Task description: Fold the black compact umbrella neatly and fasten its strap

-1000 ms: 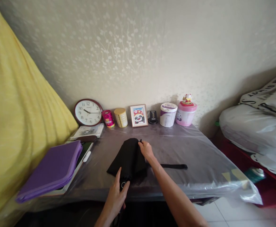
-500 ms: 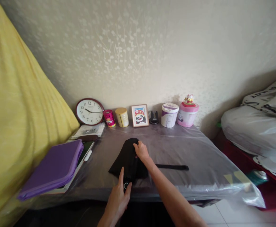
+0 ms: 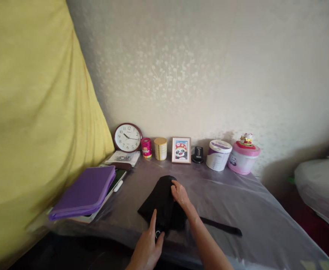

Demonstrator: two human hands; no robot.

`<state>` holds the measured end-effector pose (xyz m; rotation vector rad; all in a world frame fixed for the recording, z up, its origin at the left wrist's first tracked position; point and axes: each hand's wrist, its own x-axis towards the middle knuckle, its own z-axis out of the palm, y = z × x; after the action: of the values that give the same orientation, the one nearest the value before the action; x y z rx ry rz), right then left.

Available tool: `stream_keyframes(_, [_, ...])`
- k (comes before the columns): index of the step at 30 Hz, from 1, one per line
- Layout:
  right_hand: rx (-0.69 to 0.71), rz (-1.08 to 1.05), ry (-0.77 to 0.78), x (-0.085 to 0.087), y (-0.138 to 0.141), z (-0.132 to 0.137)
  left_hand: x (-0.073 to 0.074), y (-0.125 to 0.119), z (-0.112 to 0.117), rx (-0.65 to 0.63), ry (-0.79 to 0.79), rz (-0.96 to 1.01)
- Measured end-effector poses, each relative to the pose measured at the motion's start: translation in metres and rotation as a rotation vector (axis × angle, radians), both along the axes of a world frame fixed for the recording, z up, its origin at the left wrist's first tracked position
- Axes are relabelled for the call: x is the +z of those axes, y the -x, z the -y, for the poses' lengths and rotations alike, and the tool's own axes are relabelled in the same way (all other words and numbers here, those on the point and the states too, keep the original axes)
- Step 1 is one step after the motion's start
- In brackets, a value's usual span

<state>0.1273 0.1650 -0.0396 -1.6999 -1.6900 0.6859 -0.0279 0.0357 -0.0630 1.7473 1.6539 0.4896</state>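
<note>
A black folding umbrella (image 3: 160, 198), its canopy cloth loose and partly bunched, lies over the near middle of the table. My left hand (image 3: 149, 243) is closed round its short handle, index finger stretched along the cloth and thumb beside a pale ring mark. At the far end of the canopy, my right hand (image 3: 179, 192) pinches a fold of the black fabric. To the right lies a flat black strip of cloth (image 3: 223, 226), partly hidden behind my right forearm.
A purple folder (image 3: 82, 191) rests on books at the left, beside a yellow curtain (image 3: 40, 112). Along the wall stand a clock (image 3: 128, 137), a pink tin (image 3: 146, 147), a yellow can (image 3: 160, 149), a picture frame (image 3: 181, 150), a white tub (image 3: 219, 155) and a pink tub (image 3: 243, 158).
The view has tilted and turned left, so everything sits further right and lower in the picture. Both hands keep their places on the umbrella.
</note>
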Motion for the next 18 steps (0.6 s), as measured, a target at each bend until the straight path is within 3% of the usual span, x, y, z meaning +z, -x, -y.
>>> stream_keyframes(5, [-0.090,0.114,-0.044,-0.002,0.001,0.001,-0.008,0.000,-0.005,-0.039,-0.023,-0.010])
stream_keyframes(12, [-0.282,0.314,-0.027,-0.008,0.010,0.015,-0.001,-0.005,-0.003,-0.084,-0.011,-0.217])
stream_keyframes(18, [-0.230,0.360,0.055,-0.009,0.016,0.019,0.011,-0.015,0.000,-0.086,0.025,-0.355])
